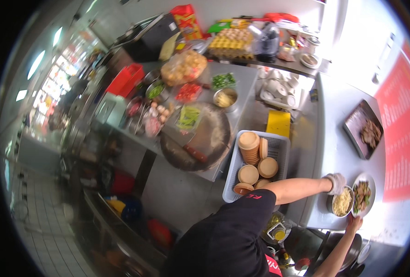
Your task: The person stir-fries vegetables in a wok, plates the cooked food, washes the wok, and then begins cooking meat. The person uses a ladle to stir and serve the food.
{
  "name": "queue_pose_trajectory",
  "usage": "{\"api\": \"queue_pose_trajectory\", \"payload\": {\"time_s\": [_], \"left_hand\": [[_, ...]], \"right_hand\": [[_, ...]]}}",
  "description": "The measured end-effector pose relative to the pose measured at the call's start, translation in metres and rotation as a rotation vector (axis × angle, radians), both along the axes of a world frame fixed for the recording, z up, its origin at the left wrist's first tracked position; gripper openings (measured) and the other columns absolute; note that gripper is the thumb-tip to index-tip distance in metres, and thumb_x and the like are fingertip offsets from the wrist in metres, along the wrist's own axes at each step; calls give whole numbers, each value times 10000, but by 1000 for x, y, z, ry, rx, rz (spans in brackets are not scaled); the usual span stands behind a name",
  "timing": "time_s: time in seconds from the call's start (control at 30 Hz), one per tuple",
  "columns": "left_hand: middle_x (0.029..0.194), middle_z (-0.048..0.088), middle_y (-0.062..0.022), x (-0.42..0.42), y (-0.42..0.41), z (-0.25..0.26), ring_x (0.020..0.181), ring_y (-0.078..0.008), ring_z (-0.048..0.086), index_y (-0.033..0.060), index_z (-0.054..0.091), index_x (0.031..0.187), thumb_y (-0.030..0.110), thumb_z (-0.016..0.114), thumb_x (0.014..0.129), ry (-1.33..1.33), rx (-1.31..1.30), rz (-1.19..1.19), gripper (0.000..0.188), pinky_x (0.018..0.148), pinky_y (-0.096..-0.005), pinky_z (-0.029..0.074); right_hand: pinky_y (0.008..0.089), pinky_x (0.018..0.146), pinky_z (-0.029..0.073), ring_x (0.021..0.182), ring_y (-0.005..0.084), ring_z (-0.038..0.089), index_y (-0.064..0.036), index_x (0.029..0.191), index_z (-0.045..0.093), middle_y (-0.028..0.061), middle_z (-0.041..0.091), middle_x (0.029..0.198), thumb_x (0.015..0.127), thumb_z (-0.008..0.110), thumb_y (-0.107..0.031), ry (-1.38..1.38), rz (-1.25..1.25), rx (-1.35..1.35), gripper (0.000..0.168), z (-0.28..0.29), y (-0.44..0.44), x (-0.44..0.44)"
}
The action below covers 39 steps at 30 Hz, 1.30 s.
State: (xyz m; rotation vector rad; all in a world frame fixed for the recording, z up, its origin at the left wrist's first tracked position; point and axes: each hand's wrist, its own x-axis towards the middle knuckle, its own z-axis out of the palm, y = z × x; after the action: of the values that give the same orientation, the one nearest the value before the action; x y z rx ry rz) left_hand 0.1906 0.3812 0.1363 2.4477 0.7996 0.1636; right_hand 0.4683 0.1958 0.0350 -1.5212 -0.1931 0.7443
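My left hand, in a pale glove, is at the upper rim of a metal bowl of pale yellow chopped food. Its fingertips are not clear, so I cannot tell whether they grip the rim. Close beside the bowl is a white oval plate bearing sliced brown meat with green pieces. My bare right hand holds this plate by its near edge. Both dishes are over the light grey counter. Farther along it lies a dark rectangular tray with cooked meat at one end.
To my left, a grey plastic basket holds stacked clay-coloured dishes. Beyond it, a cleaver lies on a round chopping block. A jug of yellow oil stands below the counter's edge. A red printed sheet borders the counter.
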Motion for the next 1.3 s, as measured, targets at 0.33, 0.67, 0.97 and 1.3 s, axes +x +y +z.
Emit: {"api": "queue_pose_trajectory", "payload": {"time_s": [0.33, 0.67, 0.97, 1.3], "left_hand": [[734, 613, -185, -324, 46, 96, 663, -281, 608, 26, 623, 762, 230, 585, 745, -263, -66, 541, 209, 604, -380, 481], [719, 602, -191, -681, 48, 172, 704, -303, 602, -5, 614, 802, 264, 521, 792, -74, 216, 1368, 284, 673, -388, 451], [759, 570, -63, -818, 38, 127, 678, -143, 602, -31, 568, 781, 136, 522, 844, -552, -157, 1909, 184, 617, -284, 553], [655, 567, -11, -843, -115, 78, 622, -87, 532, -5, 590, 739, 144, 552, 813, -596, -332, 2183, 171, 551, -234, 440]], "right_hand": [[407, 782, 556, 978, 339, 591, -13, 1334, 292, 236, 504, 1164, 919, 454, -165, -339, 124, 30, 471, 118, 61, -147], [333, 623, 571, 819, 245, 650, -30, 1169, 423, 130, 578, 1024, 861, 433, -78, -30, 625, -29, 312, 61, 361, -398], [385, 636, 596, 807, 325, 645, 5, 1232, 371, 196, 543, 1046, 820, 456, -47, -124, 685, -86, 424, -12, 561, -517], [401, 780, 536, 917, 295, 611, -120, 1299, 332, 167, 554, 1092, 950, 459, -251, 28, 1024, -220, 394, -35, 624, -500]]}}
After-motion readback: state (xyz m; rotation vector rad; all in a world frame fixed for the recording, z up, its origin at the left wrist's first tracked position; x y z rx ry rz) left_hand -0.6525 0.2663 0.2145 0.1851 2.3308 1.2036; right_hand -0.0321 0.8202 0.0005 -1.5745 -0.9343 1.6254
